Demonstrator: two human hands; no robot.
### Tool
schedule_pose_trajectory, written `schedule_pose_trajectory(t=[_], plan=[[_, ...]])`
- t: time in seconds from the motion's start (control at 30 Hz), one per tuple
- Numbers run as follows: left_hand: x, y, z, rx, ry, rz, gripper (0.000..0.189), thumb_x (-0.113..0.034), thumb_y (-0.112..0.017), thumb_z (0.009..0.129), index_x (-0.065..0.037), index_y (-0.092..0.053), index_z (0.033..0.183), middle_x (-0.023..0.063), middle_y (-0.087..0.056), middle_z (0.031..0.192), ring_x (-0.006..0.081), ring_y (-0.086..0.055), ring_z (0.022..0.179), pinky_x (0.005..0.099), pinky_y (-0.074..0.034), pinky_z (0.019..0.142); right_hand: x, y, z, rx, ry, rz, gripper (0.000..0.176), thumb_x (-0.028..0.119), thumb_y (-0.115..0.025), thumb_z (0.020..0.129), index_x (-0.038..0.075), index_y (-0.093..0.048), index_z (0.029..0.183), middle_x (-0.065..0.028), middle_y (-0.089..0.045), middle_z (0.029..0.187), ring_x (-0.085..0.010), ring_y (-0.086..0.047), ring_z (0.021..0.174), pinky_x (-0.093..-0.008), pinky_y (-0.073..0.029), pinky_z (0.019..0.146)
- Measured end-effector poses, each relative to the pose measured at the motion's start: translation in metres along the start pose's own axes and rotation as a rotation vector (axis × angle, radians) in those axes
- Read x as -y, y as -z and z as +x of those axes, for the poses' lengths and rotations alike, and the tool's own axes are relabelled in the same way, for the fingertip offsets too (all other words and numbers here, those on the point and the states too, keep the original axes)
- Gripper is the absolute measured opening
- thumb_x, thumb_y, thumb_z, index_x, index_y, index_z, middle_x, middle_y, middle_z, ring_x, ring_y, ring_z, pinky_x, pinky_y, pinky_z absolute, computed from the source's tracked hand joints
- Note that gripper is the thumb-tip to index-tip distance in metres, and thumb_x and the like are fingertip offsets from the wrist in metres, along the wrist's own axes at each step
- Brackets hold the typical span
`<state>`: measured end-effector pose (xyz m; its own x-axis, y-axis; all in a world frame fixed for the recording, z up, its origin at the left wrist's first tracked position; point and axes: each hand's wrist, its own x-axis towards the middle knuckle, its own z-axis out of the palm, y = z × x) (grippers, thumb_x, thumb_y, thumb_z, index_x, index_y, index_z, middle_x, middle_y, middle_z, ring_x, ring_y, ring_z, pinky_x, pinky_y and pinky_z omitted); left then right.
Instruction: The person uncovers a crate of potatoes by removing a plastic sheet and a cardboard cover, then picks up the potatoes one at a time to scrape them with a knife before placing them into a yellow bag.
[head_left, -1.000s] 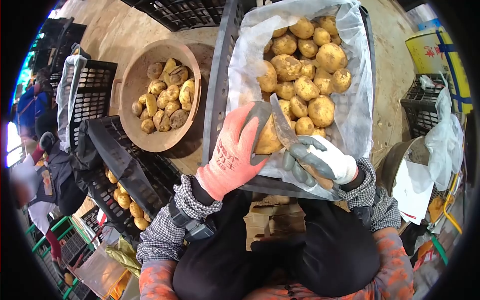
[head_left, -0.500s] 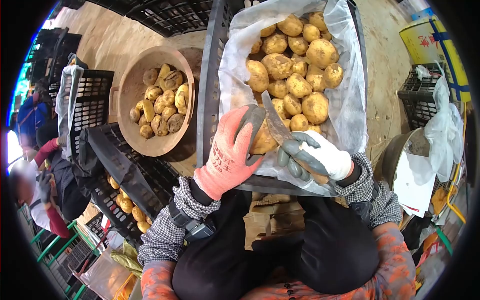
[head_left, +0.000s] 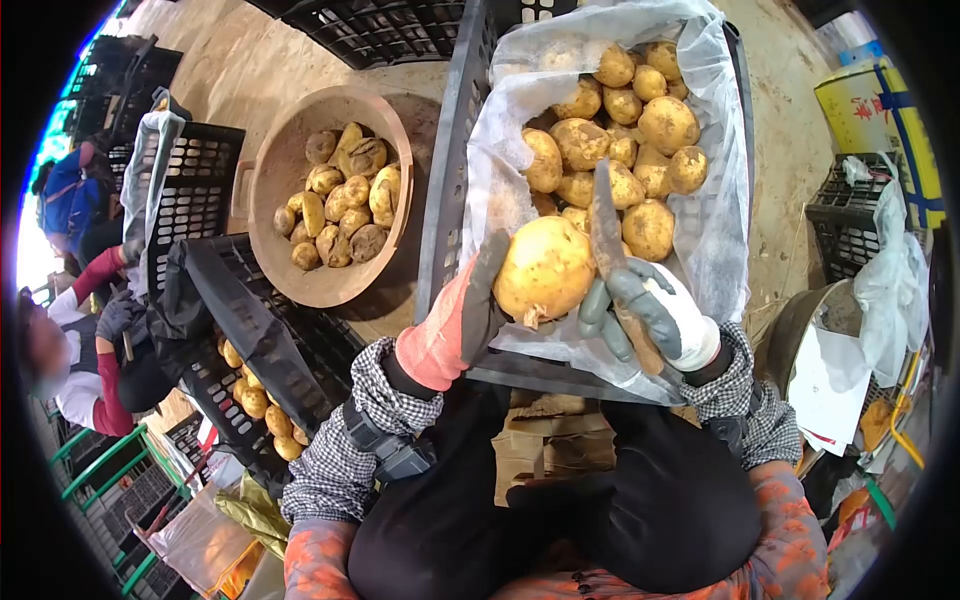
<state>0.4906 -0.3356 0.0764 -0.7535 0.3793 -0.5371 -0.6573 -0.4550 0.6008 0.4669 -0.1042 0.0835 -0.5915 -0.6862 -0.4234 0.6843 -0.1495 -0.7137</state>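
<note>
A large pale potato (head_left: 545, 268) with a torn patch at its lower end is gripped in my left hand (head_left: 462, 315), which wears a coral glove with grey palm. My right hand (head_left: 660, 312), in a white and grey glove, is closed around the handle of a knife (head_left: 606, 225). Its worn, rust-stained blade points up and away, close beside the potato's right side. Both hands are over the near end of a black crate (head_left: 452, 190) lined with white sheeting (head_left: 715, 200). Soil-marked potatoes (head_left: 640, 130) are heaped inside it.
Left of the crate stands a brown basin (head_left: 270, 200) holding several darker, damaged potatoes (head_left: 345, 200). Another crate (head_left: 250, 340) with potatoes sits at lower left, near a seated person (head_left: 95, 350). A round container (head_left: 815, 340) with paper and a yellow box (head_left: 865, 120) are at right.
My left hand has turned and lifted the large potato into full view, nearer me. Several potatoes at the pile's near end no longer show. The knife stands more upright beside the potato.
</note>
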Motion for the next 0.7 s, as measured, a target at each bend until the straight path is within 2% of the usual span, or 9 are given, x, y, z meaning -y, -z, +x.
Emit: schedule_pose_trajectory(t=[0.07, 0.17, 0.27, 0.33, 0.37, 0.47, 0.53, 0.6, 0.7], plan=[[-0.002, 0.002, 0.001, 0.047, 0.017, 0.016, 0.059, -0.044, -0.023, 0.103, 0.002, -0.038, 0.136, 0.0184, -0.055, 0.127, 0.0252, -0.059, 0.115, 0.035, -0.05, 0.096, 0.002, 0.0, 0.001, 0.006, -0.014, -0.009, 0.039, 0.031, -0.045, 0.1, -0.004, -0.06, 0.092, -0.0123, -0.063, 0.076, -0.0107, -0.048, 0.049, -0.0234, -0.041, 0.051], [-0.006, -0.005, -0.002, 0.032, -0.077, 0.13, 0.059, -0.046, -0.03, 0.102, -0.002, -0.035, 0.14, 0.0123, -0.053, 0.13, 0.0189, -0.06, 0.108, 0.0298, -0.053, 0.084, 0.001, -0.002, 0.001, 0.004, -0.034, -0.012, 0.04, 0.032, -0.045, 0.099, -0.003, -0.06, 0.091, -0.0119, -0.063, 0.077, -0.0099, -0.047, 0.049, -0.023, -0.04, 0.051], [-0.007, -0.007, -0.003, 0.13, -0.047, 0.03, 0.057, -0.043, -0.035, 0.102, -0.003, -0.032, 0.143, 0.0107, -0.049, 0.133, 0.0178, -0.054, 0.116, 0.0309, -0.048, 0.094, -0.001, -0.004, 0.001, -0.011, -0.028, -0.029, 0.039, 0.033, -0.047, 0.099, -0.003, -0.061, 0.092, -0.0104, -0.063, 0.077, -0.0087, -0.048, 0.05, -0.0223, -0.04, 0.051], [-0.002, -0.005, -0.001, 0.092, -0.248, 0.374, 0.055, -0.039, -0.041, 0.101, -0.004, -0.031, 0.143, 0.0093, -0.045, 0.135, 0.0161, -0.046, 0.122, 0.0309, -0.041, 0.1, -0.002, -0.004, 0.001, -0.024, -0.017, -0.042, 0.038, 0.034, -0.049, 0.098, -0.002, -0.061, 0.093, -0.0096, -0.063, 0.076, -0.0082, -0.049, 0.051, -0.0218, -0.04, 0.051], [-0.002, -0.003, 0.001, 0.05, -0.124, 0.263, 0.054, -0.036, -0.043, 0.101, -0.005, -0.03, 0.144, 0.009, -0.044, 0.135, 0.0155, -0.045, 0.122, 0.0303, -0.039, 0.101, -0.002, -0.001, 0.001, 0.025, -0.07, -0.123, 0.035, 0.033, -0.051, 0.096, -0.001, -0.062, 0.096, -0.0087, -0.063, 0.078, -0.0075, -0.049, 0.053, -0.0212, -0.04, 0.052], [0.006, 0.001, 0.005, 0.016, -0.105, 0.194, 0.054, -0.035, -0.042, 0.102, -0.005, -0.028, 0.145, 0.0092, -0.045, 0.134, 0.0158, -0.045, 0.122, 0.0305, -0.038, 0.102, -0.015, 0.012, 0.001, 0.154, -0.128, -0.196, 0.031, 0.031, -0.056, 0.092, 0.003, -0.062, 0.102, -0.0052, -0.064, 0.081, -0.0052, -0.051, 0.059, -0.0194, -0.041, 0.052], [0.005, 0.001, 0.005, 0.028, -0.076, 0.096, 0.055, -0.035, -0.042, 0.102, -0.005, -0.026, 0.145, 0.0095, -0.045, 0.134, 0.016, -0.045, 0.122, 0.0307, -0.037, 0.102, -0.032, 0.017, 0.005, 0.286, 0.202, -0.6, 0.033, 0.032, -0.055, 0.09, 0.003, -0.062, 0.104, -0.0031, -0.063, 0.08, -0.004, -0.051, 0.059, -0.0189, -0.041, 0.052], [0.003, -0.001, 0.004, 0.041, -0.047, -0.007, 0.056, -0.035, -0.041, 0.102, -0.006, -0.024, 0.146, 0.0098, -0.044, 0.134, 0.0162, -0.044, 0.122, 0.0309, -0.037, 0.103, -0.002, 0.005, -0.001, 0.141, -0.284, -0.123, 0.032, 0.03, -0.055, 0.092, 0.002, -0.06, 0.107, -0.0013, -0.06, 0.073, -0.0046, -0.051, 0.058, -0.0187, -0.042, 0.052], [0.0, -0.006, 0.004, 0.092, -0.106, 0.069, 0.057, -0.035, -0.04, 0.102, -0.006, -0.02, 0.147, 0.0104, -0.043, 0.136, 0.0165, -0.044, 0.123, 0.0314, -0.036, 0.104, 0.001, -0.003, 0.001, 0.024, -0.188, -0.179, 0.032, 0.029, -0.055, 0.092, 0.001, -0.06, 0.106, -0.0007, -0.058, 0.07, -0.0046, -0.052, 0.058, -0.0189, -0.042, 0.05]])
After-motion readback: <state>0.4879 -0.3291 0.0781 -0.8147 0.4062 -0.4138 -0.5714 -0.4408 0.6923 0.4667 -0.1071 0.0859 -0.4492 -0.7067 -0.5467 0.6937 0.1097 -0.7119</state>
